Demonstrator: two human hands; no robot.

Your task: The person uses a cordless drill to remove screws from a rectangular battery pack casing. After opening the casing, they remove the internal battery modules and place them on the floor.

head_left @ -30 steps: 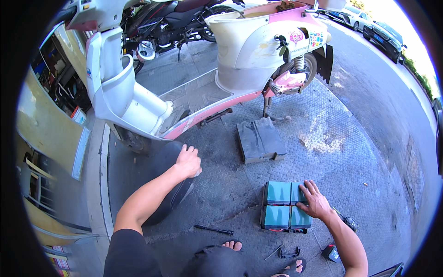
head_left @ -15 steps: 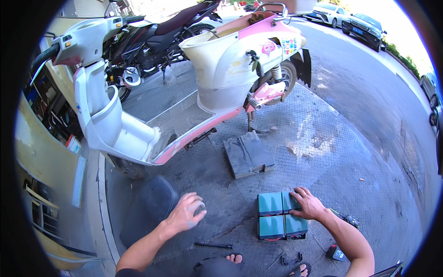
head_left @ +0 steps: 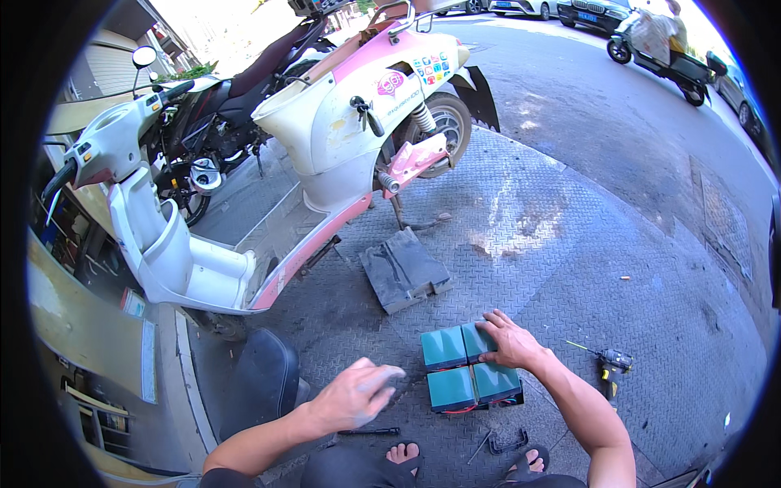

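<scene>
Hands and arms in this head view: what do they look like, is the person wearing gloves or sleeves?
No gloves show on the left hand or right hand. Both forearms are bare up to the picture's lower edge, with no sleeve, watch, ring or bracelet visible. The left hand is a little blurred.

Scooter [head_left: 325, 138]: pink and white, parked far left on the metal plate, seat off, footwell open.
Motorcycle [head_left: 228, 114]: dark, just behind the scooter, far left.
Panel [head_left: 404, 270]: grey, flat on the ground, just near the scooter's stand.
Seat [head_left: 262, 382]: black, lying near left, beside the curb.
Drill [head_left: 608, 363]: small, on the ground at near right.
Rod [head_left: 368, 432]: thin and dark, lying near, by a sandalled foot [head_left: 404, 455].
Road [head_left: 618, 106]: far right, with a rider on a scooter [head_left: 663, 49] and parked cars [head_left: 561, 8].
</scene>
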